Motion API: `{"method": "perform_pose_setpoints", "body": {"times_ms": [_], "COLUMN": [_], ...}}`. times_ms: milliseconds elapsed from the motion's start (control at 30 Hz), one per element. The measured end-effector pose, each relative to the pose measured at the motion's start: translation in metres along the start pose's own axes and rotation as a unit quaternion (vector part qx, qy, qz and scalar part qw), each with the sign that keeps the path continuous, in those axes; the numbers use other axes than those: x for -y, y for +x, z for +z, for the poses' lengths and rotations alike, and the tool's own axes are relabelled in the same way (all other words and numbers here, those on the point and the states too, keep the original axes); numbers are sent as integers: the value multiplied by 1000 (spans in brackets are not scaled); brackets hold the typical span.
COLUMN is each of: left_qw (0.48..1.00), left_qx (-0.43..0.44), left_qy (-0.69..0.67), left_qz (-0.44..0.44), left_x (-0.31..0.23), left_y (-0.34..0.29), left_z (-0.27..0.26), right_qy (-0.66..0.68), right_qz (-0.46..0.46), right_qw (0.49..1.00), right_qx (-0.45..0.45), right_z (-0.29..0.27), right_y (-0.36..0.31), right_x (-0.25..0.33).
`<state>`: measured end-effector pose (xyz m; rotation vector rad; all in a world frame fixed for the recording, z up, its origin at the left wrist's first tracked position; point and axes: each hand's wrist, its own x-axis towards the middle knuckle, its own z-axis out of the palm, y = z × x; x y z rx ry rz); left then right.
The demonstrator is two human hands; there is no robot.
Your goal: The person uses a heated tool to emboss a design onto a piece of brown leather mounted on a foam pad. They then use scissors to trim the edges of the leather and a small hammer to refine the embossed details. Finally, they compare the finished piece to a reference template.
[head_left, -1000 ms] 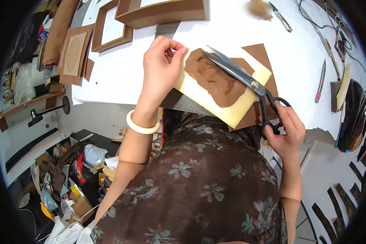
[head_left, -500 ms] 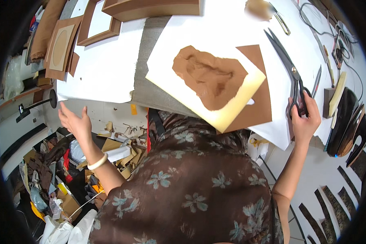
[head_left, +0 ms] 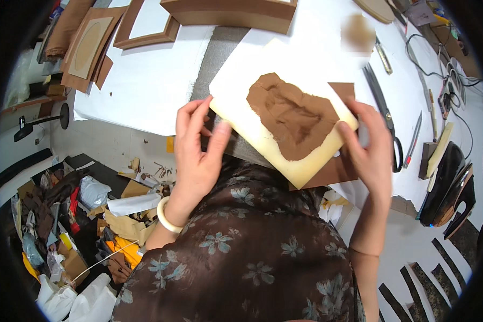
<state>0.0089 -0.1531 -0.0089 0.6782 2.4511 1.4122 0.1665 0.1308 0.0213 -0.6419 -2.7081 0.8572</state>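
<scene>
A cream-yellow sheet [head_left: 297, 173] lies at an angle near the table's front edge. On it rests a crumpled, irregular brown piece [head_left: 284, 115] that looks like leather or cloth. My left hand [head_left: 196, 153] has its thumb and fingers closed at the sheet's left corner. At the right corner, my right hand [head_left: 369, 153] pinches the edge, its thumb on top. Part of a flat brown panel [head_left: 330, 173] shows from under the sheet. Large black scissors [head_left: 379, 95] lie just beyond my right hand, which hides some of them.
Brown box frames [head_left: 231, 13] stand at the back left, beside a panel with an oval [head_left: 88, 51]. A slim pointed tool [head_left: 415, 134] and cables [head_left: 451, 64] lie on the right. Scraps [head_left: 129, 222] heap below left; dark strips [head_left: 413, 284] lie lower right.
My right hand has let go of the scissors and moved left onto the sheet. My left hand, open in the air before, has come right to the sheet's left corner.
</scene>
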Motion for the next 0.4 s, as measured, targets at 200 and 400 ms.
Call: {"method": "perform_pose_setpoints", "body": {"times_ms": [200,400], "left_qw": [935,923], "left_qx": [-35,-91], "left_qy": [-340,-336], "left_qz": [95,163], "left_x": [-26,-29], "left_y": [2,0], "left_z": [-6,-58], "right_qy": [141,12], "right_qz": [-66,-421], "right_qw": [986,896], "right_qx": [-53,-139], "right_z": [13,32], "right_y": [6,33], "right_x": [57,114]}}
